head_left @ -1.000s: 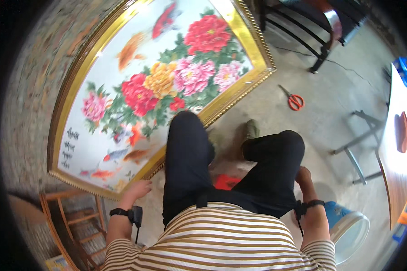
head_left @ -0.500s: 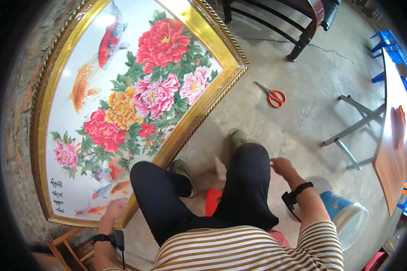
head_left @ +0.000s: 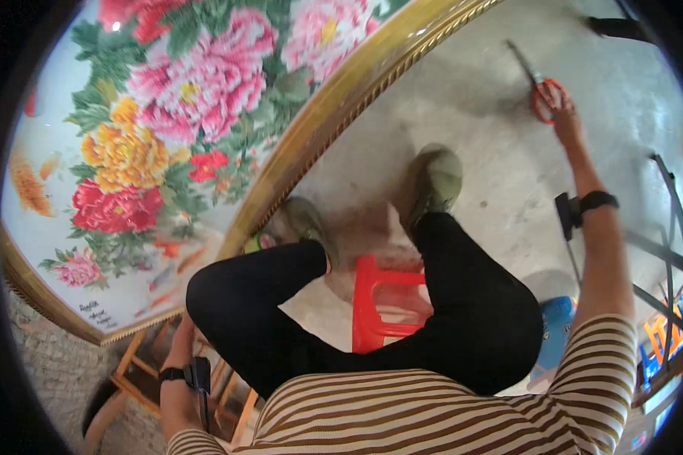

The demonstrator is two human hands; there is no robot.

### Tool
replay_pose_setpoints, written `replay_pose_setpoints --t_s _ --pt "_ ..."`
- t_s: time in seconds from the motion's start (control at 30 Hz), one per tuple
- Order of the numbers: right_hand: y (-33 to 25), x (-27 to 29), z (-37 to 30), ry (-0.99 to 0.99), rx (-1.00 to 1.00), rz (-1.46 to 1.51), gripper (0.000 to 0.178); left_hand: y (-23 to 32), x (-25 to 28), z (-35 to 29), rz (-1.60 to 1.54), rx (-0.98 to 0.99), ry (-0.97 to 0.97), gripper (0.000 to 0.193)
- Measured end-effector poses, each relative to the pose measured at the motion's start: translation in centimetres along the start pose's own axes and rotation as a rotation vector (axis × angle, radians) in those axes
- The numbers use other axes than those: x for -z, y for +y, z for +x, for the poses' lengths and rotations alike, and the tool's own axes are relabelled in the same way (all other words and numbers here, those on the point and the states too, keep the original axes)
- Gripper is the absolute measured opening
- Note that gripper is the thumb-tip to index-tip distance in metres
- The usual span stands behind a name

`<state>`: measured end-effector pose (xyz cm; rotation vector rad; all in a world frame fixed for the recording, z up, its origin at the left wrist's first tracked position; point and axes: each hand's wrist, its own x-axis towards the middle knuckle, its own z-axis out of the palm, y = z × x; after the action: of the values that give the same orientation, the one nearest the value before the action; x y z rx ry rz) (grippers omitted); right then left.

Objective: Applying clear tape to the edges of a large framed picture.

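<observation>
A pair of scissors (head_left: 537,80) with orange-red loop handles and dark blades is at the upper right, over the concrete floor. My right hand (head_left: 565,115) is at its handles with the arm stretched far forward, and the fingers curl onto one loop. My left hand (head_left: 184,331) is low beside my left thigh, near the lower edge of a large framed picture (head_left: 205,83) of peonies and fish. The thigh hides most of its fingers, so what it touches cannot be made out. The picture's gilt frame (head_left: 341,98) slants across the left half.
Between my legs stands a red plastic stool (head_left: 366,303). A wooden rack or chair (head_left: 140,356) is below the picture at left. To the right are dark metal legs (head_left: 671,220), a blue container (head_left: 555,322) beside my right thigh and orange and blue items (head_left: 664,334).
My right hand has moved from beside my right knee forward to the scissors. The left hand has slipped partly behind my thigh. My view has shifted, and more of the red stool shows.
</observation>
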<state>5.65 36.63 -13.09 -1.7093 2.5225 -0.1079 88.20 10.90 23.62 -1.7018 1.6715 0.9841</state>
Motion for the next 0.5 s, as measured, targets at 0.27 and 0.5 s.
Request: replay_pose_setpoints --t_s 0.27,0.5 --pt "-4.7 -0.8 1.5 -0.254 -0.472 -0.015 0.058 5.0 0.0 -3.8 -0.036 0.056 0.032 0.032" --pt "-7.5 -0.7 -1.7 -0.507 -0.462 0.276 0.055 7.6 -0.2 -6.3 -0.143 -0.069 0.104 0.032"
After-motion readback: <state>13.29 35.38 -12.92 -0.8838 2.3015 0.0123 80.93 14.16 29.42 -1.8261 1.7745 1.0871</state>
